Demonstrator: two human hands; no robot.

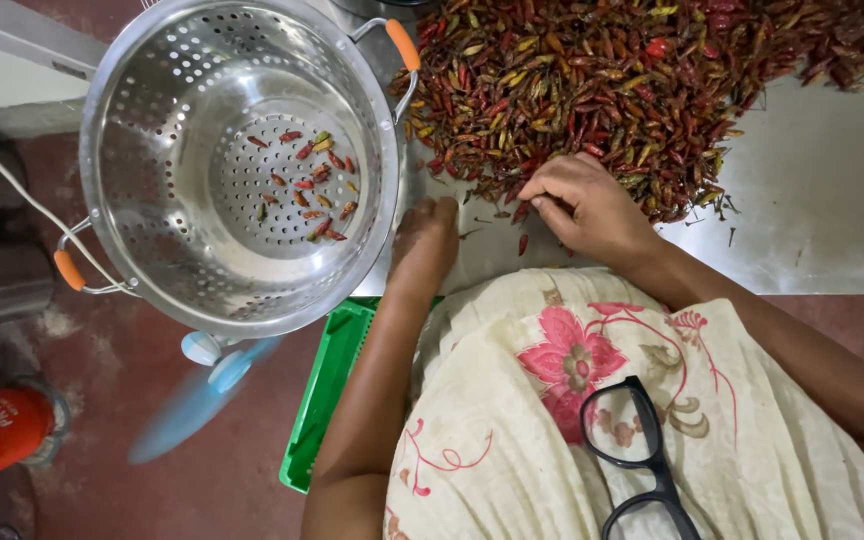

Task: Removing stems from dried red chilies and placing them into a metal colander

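Resting at the steel table's [812,200] near edge, the left hand [425,240] is curled shut; the right hand [584,205] pinches a chilli from the chilli heap [602,80]; colander [152,150] beside.

soft even daylight over my view; glare inside steel colander [167,130]; spinning fan [197,395] motion-blurred; faint shadows under my hands; edges slightly warped.

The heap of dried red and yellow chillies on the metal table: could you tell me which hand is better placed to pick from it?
Probably the right hand: its fingers rest at the edge of the heap of dried chillies. The left hand sits closed beside the steel colander, away from the heap.
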